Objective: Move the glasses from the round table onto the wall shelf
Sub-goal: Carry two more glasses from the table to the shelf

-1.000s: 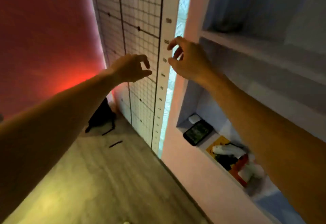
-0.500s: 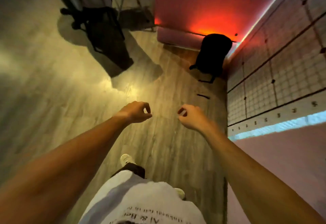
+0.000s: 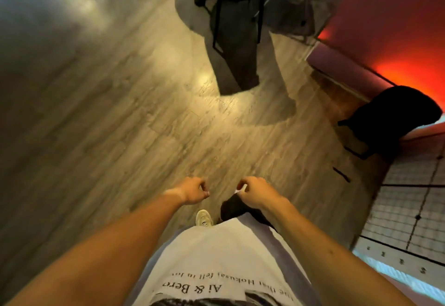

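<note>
No glasses, round table or wall shelf appear in the head view, which points down at the wooden floor. My left hand [image 3: 192, 191] hangs in front of my body with its fingers curled in and thumb against the index finger, holding nothing. My right hand [image 3: 256, 193] is level with it, a short gap to the right, fingers also curled. A small pale sliver shows at its fingertips; I cannot tell whether it is a nail or an object. Both forearms reach forward over my white printed shirt [image 3: 216, 264].
A black-framed stand [image 3: 237, 16] casts a long shadow on the floor ahead. A black bag [image 3: 395, 115] leans at the red-lit wall [image 3: 397, 16] on the right. A gridded wall panel with a number scale [image 3: 414, 211] runs along the right edge. My shoe [image 3: 203, 217] is below my hands.
The view swung from the wall shelf down to the floor. Both hands dropped from the shelf edge to waist height and their fingers curled shut.
</note>
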A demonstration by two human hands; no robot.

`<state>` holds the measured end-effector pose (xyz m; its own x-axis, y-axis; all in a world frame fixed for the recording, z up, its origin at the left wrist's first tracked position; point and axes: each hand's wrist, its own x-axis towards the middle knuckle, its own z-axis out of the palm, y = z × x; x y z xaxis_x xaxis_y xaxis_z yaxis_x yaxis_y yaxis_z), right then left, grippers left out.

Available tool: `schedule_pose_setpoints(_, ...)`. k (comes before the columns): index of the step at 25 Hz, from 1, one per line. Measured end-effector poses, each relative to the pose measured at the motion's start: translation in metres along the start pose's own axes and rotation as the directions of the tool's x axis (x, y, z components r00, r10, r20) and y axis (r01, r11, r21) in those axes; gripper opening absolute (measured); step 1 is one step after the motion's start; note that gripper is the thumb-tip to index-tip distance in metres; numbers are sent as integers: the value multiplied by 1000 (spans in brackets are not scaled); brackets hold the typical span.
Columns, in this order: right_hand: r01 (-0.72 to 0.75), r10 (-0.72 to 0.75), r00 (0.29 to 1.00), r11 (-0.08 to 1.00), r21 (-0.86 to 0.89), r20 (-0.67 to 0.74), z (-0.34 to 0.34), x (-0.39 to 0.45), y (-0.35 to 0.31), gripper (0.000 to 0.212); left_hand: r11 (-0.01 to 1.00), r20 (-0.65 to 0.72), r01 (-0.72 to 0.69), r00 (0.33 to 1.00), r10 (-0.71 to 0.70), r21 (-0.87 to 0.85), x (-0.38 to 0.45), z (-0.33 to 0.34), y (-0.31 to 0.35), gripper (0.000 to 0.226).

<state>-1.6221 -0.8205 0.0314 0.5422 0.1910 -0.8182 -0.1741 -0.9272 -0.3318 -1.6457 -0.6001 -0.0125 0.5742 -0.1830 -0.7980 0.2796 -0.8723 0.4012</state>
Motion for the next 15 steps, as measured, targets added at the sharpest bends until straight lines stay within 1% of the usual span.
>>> schedule_pose_setpoints(4, 73, -68, 997, 989, -125, 43, -68, 81, -51, 24, 976, 9, 91, 996, -91, -197, 48, -67, -13, 14)
schedule_pose_setpoints(8, 192, -173, 980, 955, -228, 98, -164, 157, -113, 26, 947, -62, 144, 984, -169, -288, 99, -172, -15, 10)
schedule_pose_setpoints(10, 222, -197, 974, 937, -271, 115, -212, 190, -141, 26, 931, -113, 125, 978, -173, -344, 118, -226, -5, 9)
schedule_pose_setpoints(13, 248, -226, 969, 916, -317, 104, -284, 245, -190, 26, 893, -210, 68, 961, -178, -446, 149, -314, 5, 12)
schedule_pose_setpoints(15, 260, -229, 965, 900, -350, 127, -332, 309, -245, 26, 885, -226, 99, 948, -222, -455, 191, -388, -15, 14)
